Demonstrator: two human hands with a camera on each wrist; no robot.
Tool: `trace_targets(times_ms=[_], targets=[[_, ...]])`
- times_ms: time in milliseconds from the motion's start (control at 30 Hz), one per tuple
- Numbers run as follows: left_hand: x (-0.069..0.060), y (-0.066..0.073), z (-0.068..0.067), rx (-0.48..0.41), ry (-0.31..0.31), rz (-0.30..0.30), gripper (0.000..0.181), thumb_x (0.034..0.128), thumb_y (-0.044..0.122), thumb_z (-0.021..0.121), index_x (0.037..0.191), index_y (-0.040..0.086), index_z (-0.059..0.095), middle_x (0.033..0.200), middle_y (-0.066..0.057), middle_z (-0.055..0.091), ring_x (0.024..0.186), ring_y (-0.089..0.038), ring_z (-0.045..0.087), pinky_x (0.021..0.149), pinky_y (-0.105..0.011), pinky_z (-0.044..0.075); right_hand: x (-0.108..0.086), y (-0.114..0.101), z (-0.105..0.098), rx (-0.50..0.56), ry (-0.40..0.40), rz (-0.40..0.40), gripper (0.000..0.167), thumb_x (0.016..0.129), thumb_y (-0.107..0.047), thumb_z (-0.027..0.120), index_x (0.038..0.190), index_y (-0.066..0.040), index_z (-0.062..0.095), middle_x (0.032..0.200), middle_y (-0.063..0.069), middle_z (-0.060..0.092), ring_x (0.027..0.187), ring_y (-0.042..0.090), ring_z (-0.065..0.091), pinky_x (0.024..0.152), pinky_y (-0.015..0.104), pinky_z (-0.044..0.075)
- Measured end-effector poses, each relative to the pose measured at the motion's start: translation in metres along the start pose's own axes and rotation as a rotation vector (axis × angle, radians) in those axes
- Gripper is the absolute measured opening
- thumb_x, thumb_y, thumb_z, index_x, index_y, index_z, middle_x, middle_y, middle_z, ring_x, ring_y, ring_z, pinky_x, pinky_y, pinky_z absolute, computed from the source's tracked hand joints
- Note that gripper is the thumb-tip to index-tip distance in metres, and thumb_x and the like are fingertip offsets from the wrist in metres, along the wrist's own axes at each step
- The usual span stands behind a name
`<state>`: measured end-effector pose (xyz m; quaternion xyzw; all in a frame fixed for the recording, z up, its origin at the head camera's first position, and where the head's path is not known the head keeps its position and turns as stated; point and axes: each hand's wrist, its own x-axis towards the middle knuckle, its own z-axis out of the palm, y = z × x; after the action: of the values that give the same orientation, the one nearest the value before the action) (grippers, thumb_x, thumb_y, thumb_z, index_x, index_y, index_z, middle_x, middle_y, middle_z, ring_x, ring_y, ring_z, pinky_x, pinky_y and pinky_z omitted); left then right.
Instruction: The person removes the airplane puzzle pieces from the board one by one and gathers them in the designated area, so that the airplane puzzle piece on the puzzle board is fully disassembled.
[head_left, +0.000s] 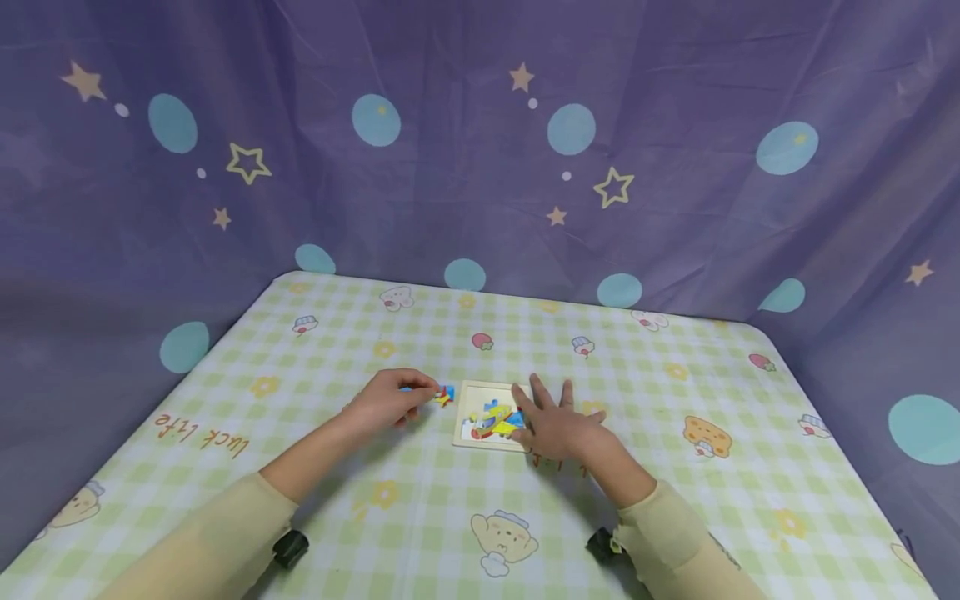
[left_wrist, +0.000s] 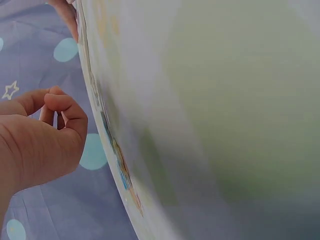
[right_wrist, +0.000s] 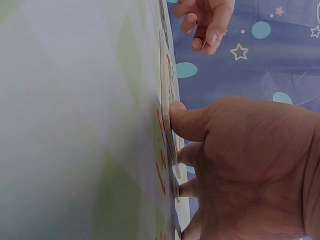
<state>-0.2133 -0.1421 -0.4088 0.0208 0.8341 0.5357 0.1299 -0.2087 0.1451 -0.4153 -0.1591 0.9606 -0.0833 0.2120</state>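
Observation:
A small wooden puzzle tray (head_left: 460, 425) lies flat on the table, with colourful pieces forming part of an airplane (head_left: 495, 422) inside it. My right hand (head_left: 558, 423) spreads its fingers over the tray's right side. In the right wrist view, its thumb (right_wrist: 187, 120) touches the tray's edge (right_wrist: 164, 75). To the tray's left, my left hand (head_left: 393, 398) hovers with curled fingers, thumb and index tips close together. Loose puzzle pieces (head_left: 446, 395) show beside its fingertips, and lie on the cloth in the left wrist view. Whether the fingertips pinch a piece is unclear.
A green and white checked cloth (head_left: 420, 517) with cartoon prints covers the table. Behind and at the sides hangs a purple curtain (head_left: 465, 192) with stars and blue dots. A black wrist device (head_left: 291, 548) sits by the left sleeve, another (head_left: 602, 546) by the right.

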Motion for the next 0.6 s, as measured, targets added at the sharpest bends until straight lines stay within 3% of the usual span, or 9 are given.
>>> trace_targets(times_ms=[233,600], targets=[[0.007,0.004,0.010,-0.013,-0.014,0.025,0.023,0.0994,0.022,0.067,0.112,0.005,0.073,0.090,-0.017,0.062,0.055,-0.017,0.046,0.053,-0.029,0.040,0.001,0.000,0.000,-0.005,-0.001,0.000,0.071,0.105,-0.052,0.045,0.164,-0.033,0.009,0.169,0.004,-0.007,0.147,0.053,-0.008,0.089,0.091,0.012],[0.012,0.013,0.025,-0.055,-0.033,0.028,0.022,0.1005,0.018,0.064,0.115,0.004,0.073,0.088,-0.017,0.063,0.061,-0.019,0.048,0.055,-0.030,0.040,-0.001,-0.002,-0.001,-0.014,0.003,0.000,0.070,0.105,-0.051,0.044,0.164,-0.031,0.011,0.170,0.005,-0.005,0.148,0.053,-0.006,0.090,0.091,0.013]])
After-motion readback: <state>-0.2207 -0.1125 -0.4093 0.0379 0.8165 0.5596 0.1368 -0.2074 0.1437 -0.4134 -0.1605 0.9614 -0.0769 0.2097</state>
